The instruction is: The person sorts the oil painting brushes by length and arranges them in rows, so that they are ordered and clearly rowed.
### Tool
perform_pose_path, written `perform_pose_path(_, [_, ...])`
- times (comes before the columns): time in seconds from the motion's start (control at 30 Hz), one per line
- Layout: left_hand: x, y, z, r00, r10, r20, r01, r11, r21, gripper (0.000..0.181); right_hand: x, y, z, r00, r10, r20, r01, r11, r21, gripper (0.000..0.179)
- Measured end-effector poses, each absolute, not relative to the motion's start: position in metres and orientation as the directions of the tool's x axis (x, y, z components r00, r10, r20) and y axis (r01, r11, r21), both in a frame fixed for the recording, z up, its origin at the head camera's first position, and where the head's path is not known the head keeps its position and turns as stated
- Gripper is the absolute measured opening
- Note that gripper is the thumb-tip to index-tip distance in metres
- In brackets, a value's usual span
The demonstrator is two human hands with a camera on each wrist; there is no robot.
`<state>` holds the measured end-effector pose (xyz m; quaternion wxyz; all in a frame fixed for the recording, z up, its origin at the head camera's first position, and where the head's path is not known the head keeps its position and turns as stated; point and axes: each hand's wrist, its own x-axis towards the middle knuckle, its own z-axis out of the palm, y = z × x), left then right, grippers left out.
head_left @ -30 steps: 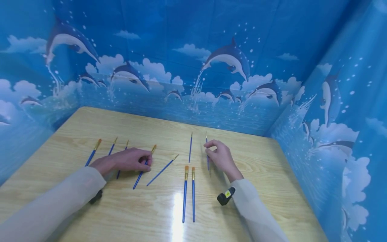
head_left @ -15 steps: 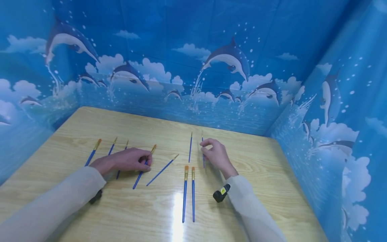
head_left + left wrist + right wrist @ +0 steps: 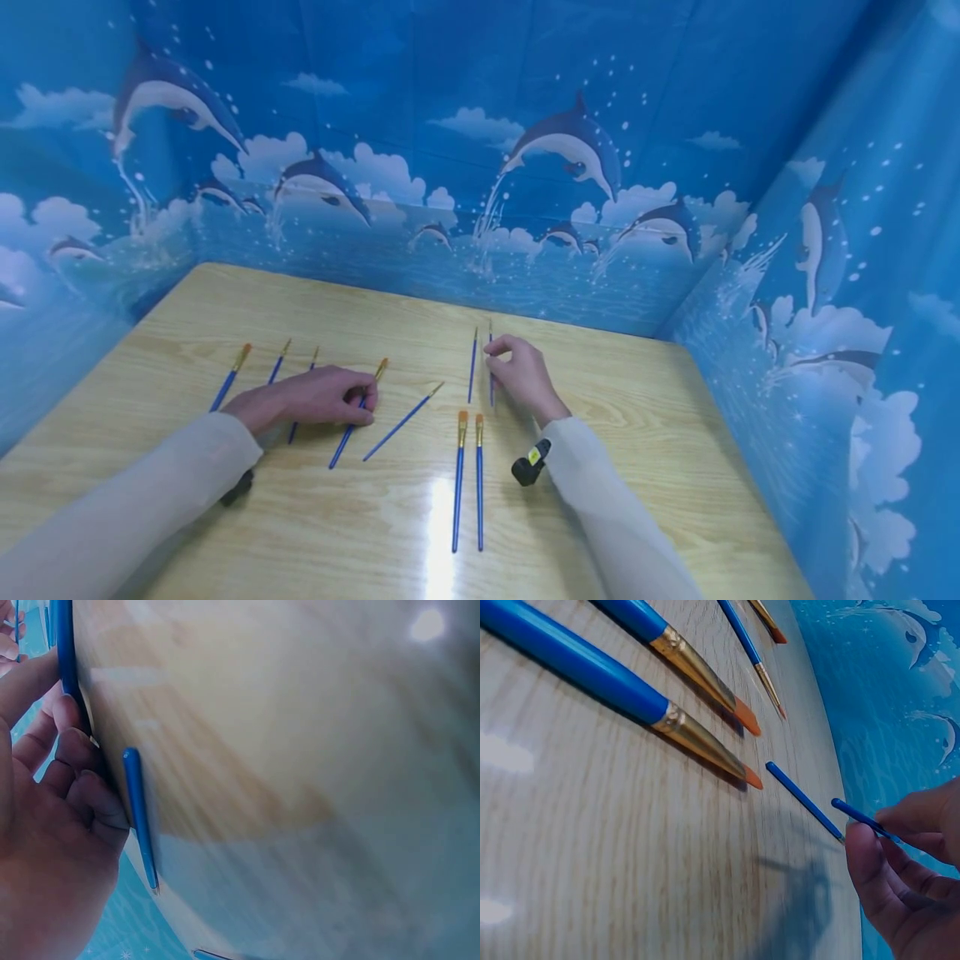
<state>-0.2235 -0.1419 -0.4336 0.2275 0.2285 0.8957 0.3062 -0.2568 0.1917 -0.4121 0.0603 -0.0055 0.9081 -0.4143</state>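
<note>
In the head view my right hand pinches a thin blue paintbrush between thumb and fingertips, bristles pointing away. The right wrist view shows its handle just off the table, with a shadow beneath. Close to its left, a similar thin brush lies on the table. My left hand rests low at the left, thumb and fingers around a blue paintbrush with an orange tip. To its right, a thin brush lies slanted.
Two wider brushes lie side by side on the wooden table, nearer the front. Three more stand out left of centre: a wide one and two thin ones partly behind the left hand. A dolphin-printed blue curtain surrounds the table.
My right hand has carried its thin brush leftward, closer to the thin brush lying there. My left hand and the brushes on the table have kept their places.
</note>
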Motion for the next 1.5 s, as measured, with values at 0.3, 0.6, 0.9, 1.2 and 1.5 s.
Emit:
perform_pose_path(0.3, [-0.222,-0.141,-0.431,-0.790,0.555,-0.261,0.280,0.705,0.652,0.016,-0.267,0.188,-0.423,-0.994,-0.064,-0.091,0.025,0.673,-0.739,0.018])
perform_pose_path(0.6, [-0.222,-0.139,-0.430,-0.799,0.537,-0.272,0.262,0.718,0.645,0.016,-0.271,0.187,-0.437,-0.995,-0.093,-0.046,-0.037,0.730,-0.682,0.014])
perform_pose_path(0.9, [-0.224,-0.138,-0.432,-0.801,0.533,-0.273,0.265,0.725,0.636,0.016,-0.276,0.186,-0.444,-0.994,-0.109,-0.030,-0.063,0.752,-0.657,0.016])
perform_pose_path(1.2, [-0.222,-0.138,-0.433,-0.805,0.523,-0.279,0.259,0.733,0.629,0.017,-0.279,0.181,-0.445,-0.996,-0.063,-0.068,-0.001,0.738,-0.675,0.017])
perform_pose_path(1.5, [-0.223,-0.140,-0.433,-0.799,0.534,-0.276,0.262,0.723,0.639,0.016,-0.280,0.178,-0.446,-0.998,-0.031,-0.053,0.012,0.749,-0.662,0.016])
